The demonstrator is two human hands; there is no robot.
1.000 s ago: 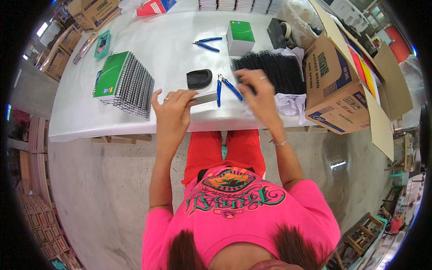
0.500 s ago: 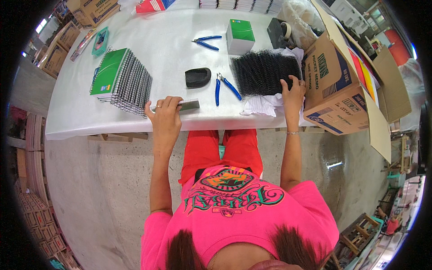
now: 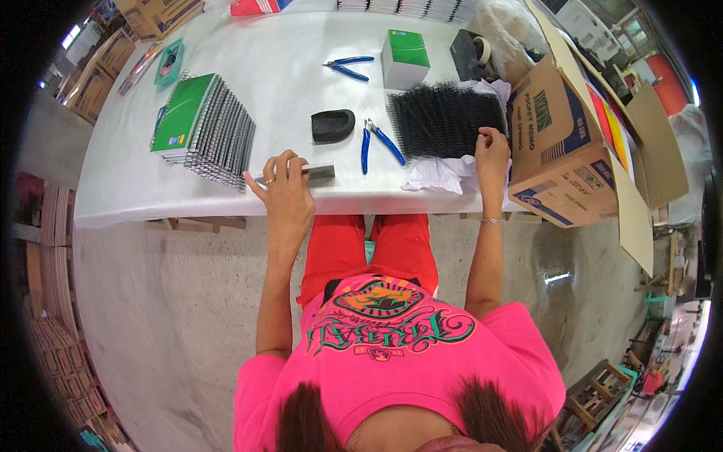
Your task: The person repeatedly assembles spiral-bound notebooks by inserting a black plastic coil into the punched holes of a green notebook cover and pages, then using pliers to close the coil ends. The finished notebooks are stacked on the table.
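In the head view, the left hand (image 3: 288, 190) grasps a thin memo pad (image 3: 321, 172) that juts rightward past its fingers. The right hand (image 3: 493, 154) bunches its fingertips at the black spiral coils' (image 3: 444, 120) near-right corner; whether they grip one cannot be told.

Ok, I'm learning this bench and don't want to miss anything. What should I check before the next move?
1. Left hand on the thin grey pad: ok, fingers over it.
2. Right hand at the black coils: ok.
3. Coil picked up in the right fingers: cannot tell.
4. Nearer blue pliers clear of both hands: ok.
5. Those pliers closed: not ok, handles spread.
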